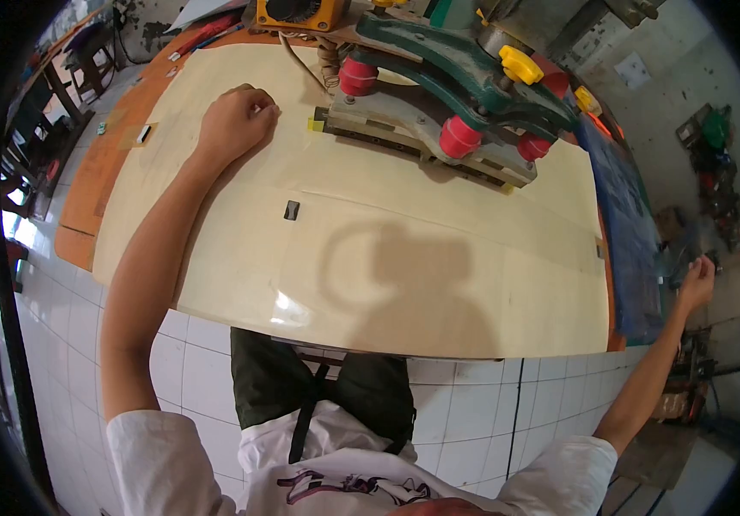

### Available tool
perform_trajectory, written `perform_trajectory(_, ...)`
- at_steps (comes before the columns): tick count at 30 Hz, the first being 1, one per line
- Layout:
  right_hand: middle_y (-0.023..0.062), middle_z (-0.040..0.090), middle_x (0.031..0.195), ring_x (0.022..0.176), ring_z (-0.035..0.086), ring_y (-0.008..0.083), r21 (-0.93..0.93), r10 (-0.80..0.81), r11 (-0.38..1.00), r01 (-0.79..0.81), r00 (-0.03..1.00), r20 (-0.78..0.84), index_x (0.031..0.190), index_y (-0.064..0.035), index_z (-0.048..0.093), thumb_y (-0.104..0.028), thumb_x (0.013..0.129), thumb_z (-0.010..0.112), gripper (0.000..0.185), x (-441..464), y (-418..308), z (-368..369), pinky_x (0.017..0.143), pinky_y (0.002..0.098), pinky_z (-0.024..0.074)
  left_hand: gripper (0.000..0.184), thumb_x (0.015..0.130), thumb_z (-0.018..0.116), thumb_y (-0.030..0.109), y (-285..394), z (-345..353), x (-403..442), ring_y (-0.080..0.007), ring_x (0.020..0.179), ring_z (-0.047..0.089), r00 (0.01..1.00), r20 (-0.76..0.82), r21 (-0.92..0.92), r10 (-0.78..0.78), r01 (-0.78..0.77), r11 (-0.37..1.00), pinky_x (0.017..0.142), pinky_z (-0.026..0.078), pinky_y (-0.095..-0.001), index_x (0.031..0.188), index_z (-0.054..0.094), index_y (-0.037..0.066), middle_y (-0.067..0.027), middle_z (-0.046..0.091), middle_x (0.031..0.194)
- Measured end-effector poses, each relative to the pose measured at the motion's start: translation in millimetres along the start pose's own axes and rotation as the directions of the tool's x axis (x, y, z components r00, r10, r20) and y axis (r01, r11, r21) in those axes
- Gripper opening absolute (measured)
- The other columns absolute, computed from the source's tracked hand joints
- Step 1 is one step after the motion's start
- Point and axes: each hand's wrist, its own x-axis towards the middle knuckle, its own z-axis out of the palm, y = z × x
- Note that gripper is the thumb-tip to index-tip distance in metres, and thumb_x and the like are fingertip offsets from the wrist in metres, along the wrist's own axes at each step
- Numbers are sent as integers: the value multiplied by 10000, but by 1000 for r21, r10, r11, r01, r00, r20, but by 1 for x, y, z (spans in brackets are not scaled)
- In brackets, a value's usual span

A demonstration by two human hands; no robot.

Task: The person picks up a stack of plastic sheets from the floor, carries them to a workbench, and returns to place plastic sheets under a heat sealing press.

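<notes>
My left hand (pixel 237 123) rests on the pale sheet (pixel 215 198) covering the table, its fingers loosely curled and nothing visible in them. To its right stands a green press-like machine (pixel 439 60) with pink-wrapped posts, yellow knobs and a flat metal frame (pixel 417 138) beneath. Out past the table's right edge, my right hand (pixel 698 279) is raised with fingers pinched together. Something clear and faint shows near its fingertips, too indistinct to name. A small dark rectangular piece (pixel 292 210) lies on the sheet.
Blue plastic sheeting (pixel 623 232) lies along the right table edge. An orange device with a fan (pixel 301 13) sits at the back, a coiled cable beside it. Another small dark piece (pixel 144 133) is at the left. Cluttered items hang on the right wall.
</notes>
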Motion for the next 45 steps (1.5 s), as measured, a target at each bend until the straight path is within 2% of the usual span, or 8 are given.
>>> perform_trajectory(3, 90, 731, 1002, 897, 699, 238, 127, -4, 992, 1, 1000, 26, 1106, -60, 708, -135, 960, 623, 184, -45, -106, -35, 761, 362, 552, 266, 863, 653, 267, 2, -5, -1, -327, 865, 670, 999, 39, 8, 29, -29, 1000, 772, 521, -402, 959, 730, 30, -162, 689, 946)
perform_trajectory(5, 86, 715, 967, 891, 690, 236, 293, -312, 913, 285, 949, 50, 1060, -34, 706, -39, 957, 599, 149, -76, -135, -56, 761, 355, 553, 268, 863, 651, 266, 3, -10, 2, -327, 878, 667, 997, 61, 12, 41, -42, 999, 783, 520, -404, 961, 730, 29, -165, 687, 953)
perform_trajectory(7, 92, 698, 934, 886, 682, 242, 189, -559, 817, 545, 828, 32, 1003, 0, 693, 39, 951, 564, 144, -120, -176, -83, 760, 373, 555, 272, 862, 643, 263, 3, -12, 1, -333, 911, 660, 993, 110, -45, 38, -33, 998, 810, 517, -405, 970, 726, 27, -168, 684, 974)
perform_trajectory(11, 145, 687, 965, 862, 680, 316, 190, -656, 732, 654, 752, -63, 932, 20, 662, 93, 908, 562, 126, -225, -223, -117, 748, 412, 571, 275, 860, 638, 263, 9, -10, -6, -335, 940, 655, 996, 75, -21, 53, -51, 998, 835, 518, -410, 974, 725, 29, -158, 682, 1000)
perform_trajectory(15, 178, 675, 979, 818, 681, 324, 314, -678, 691, 651, 734, -32, 910, -13, 643, 121, 839, 557, 174, -306, -224, -144, 661, 431, 584, 270, 863, 614, 284, 26, -15, -19, -318, 957, 649, 994, 83, 84, 69, -76, 994, 846, 520, -425, 974, 724, 63, -122, 683, 1007)
perform_trajectory(17, 166, 672, 994, 804, 680, 310, 481, -674, 649, 590, 738, 5, 891, -19, 622, 97, 801, 567, 157, -330, -227, -154, 662, 424, 588, 271, 871, 613, 282, 31, -20, -16, -317, 959, 649, 995, 77, 101, 60, -68, 993, 846, 520, -425, 978, 718, 56, -122, 683, 1011)
perform_trajectory(26, 86, 654, 1050, 805, 691, 289, 666, -672, 592, 453, 733, 100, 827, -123, 586, 24, 778, 621, 159, -364, -240, -188, 680, 405, 601, 272, 893, 635, 265, 29, -20, -17, -329, 1044, 628, 989, 135, 103, 65, -79, 992, 893, 507, -423, 1041, 691, 44, -134, 667, 1075)
perform_trajectory(45, 11, 670, 1004, 889, 675, 248, 596, -735, 556, 579, 677, 29, 979, -216, 664, -54, 835, 729, 227, -347, -290, -196, 817, 432, 567, 313, 880, 611, 320, 25, -19, -19, -314, 984, 649, 991, 115, 80, 73, -82, 993, 859, 518, -426, 1021, 719, 62, -114, 684, 1035)
